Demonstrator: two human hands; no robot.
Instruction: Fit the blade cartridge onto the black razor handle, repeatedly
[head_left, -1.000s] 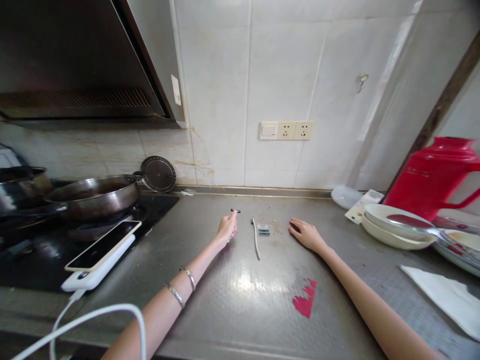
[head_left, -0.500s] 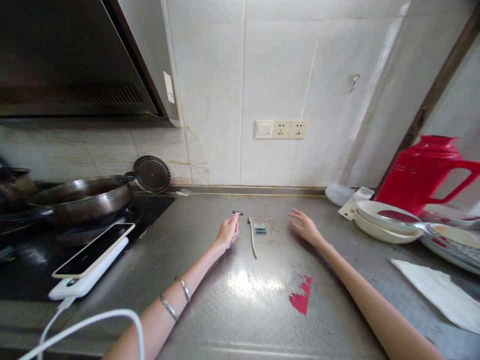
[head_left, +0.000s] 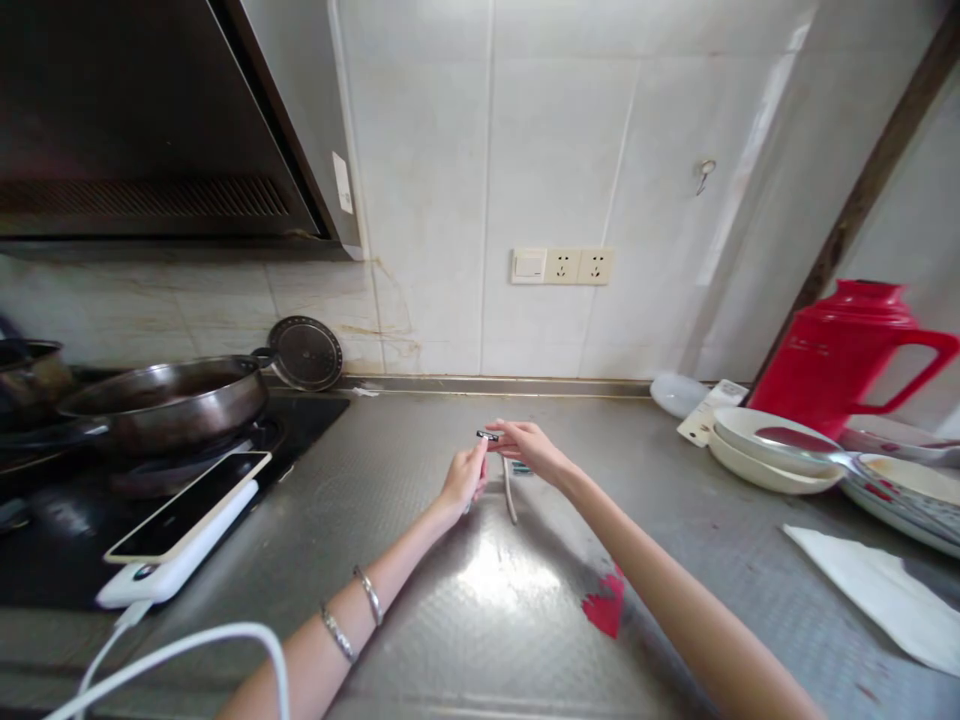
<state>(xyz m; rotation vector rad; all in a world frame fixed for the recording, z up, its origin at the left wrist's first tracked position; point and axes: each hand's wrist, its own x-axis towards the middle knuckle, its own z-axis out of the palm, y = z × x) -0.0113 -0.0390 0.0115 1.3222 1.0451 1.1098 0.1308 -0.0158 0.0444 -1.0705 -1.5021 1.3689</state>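
Note:
My left hand (head_left: pixel 463 478) is closed around the handle of what looks like a razor; its narrow dark head (head_left: pixel 487 435) sticks out above my thumb, crosswise. From the right, my right hand (head_left: pixel 532 448) reaches over, its fingertips at the right end of that head, seemingly pinching it. Just beneath my right hand, a thin whitish stick (head_left: pixel 510 495) lies on the metal counter (head_left: pixel 420 620), its top end hidden. Beside it, small blue-green pieces (head_left: pixel 520 467) are partly covered by my right hand. Nearer to me is a torn red scrap (head_left: pixel 606 604), close to my right forearm.
On the left, a phone (head_left: pixel 187 505) lies on a white power bank (head_left: pixel 169 575) with a cable, by the hob with a steel pan (head_left: pixel 172 405). At right stand a red thermos jug (head_left: pixel 832 355), stacked bowls (head_left: pixel 772 470) and a white paper sheet (head_left: pixel 870 590).
My right hand has moved left from the bare counter to the razor head, over the stick and blue-green pieces. My left hand has shifted slightly right, keeping its hold.

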